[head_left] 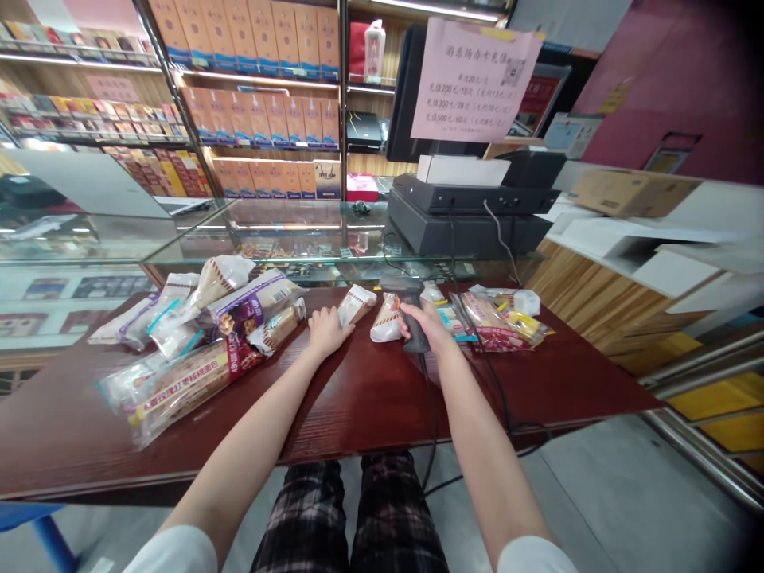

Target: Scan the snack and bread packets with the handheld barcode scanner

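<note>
My right hand (425,325) is wrapped around the handle of a dark barcode scanner (411,341), its head tilted over the table. Just left of it, my left hand (327,333) rests low on the table, its thumb and fingers about the near end of a small white triangular package (358,302) with a striped edge. A similar striped package (387,320) lies beside the scanner, partly behind it. To the left is a pile of bagged breads, including a long clear-wrapped loaf (185,382) and a purple-labelled bread bag (254,302).
More packaged breads (493,322) lie on the right of the dark red table (358,406). The scanner's black cable (430,414) hangs over the front edge. Behind are a glass display case (286,227), a register unit (469,215) and a monitor bearing a pink sign (471,87).
</note>
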Available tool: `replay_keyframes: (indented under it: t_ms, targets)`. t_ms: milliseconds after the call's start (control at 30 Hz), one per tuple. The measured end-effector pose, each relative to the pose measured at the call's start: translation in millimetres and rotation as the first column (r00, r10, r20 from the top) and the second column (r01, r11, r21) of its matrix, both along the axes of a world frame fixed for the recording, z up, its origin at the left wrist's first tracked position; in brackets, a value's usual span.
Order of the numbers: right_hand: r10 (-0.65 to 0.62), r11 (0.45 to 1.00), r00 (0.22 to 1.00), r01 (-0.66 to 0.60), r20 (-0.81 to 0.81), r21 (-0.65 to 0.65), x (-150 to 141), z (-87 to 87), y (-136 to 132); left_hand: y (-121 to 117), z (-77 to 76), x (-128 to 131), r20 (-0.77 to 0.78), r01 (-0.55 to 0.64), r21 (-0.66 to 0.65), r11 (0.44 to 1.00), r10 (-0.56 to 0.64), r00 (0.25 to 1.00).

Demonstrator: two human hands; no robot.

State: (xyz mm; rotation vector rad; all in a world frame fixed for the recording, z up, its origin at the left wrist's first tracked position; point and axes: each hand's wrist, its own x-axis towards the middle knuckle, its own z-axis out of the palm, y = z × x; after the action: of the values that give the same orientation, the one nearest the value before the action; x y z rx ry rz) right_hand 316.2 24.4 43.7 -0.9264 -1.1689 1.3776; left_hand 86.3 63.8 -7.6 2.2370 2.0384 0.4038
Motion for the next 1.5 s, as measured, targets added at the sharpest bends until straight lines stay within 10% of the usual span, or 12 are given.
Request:
replay_keyframes:
  t_ms: [367, 1300, 1500]
  targets:
    - [0.118, 0.991, 0.991, -0.122, 0.067, 0.053, -16.5, -3.1, -4.6, -6.9, 12.0, -22.6, 0.261, -0.109, 0.270, 0.957, 0.036, 0.965]
    - [0.150, 0.988, 0.981, -0.154, 0.127, 0.026, -27.7, -2.9, -7.6, -6.3, 10.1, -20.0, 0.195, -0.038, 0.259, 0.965, -0.014, 0.981]
    - [0.141, 0.988, 0.987, -0.146, 0.079, 0.055, -22.7, -12.2, -1.3, -14.2, 30.7, -26.4, 0.078, -0.028, 0.380, 0.925, -0.002, 0.997]
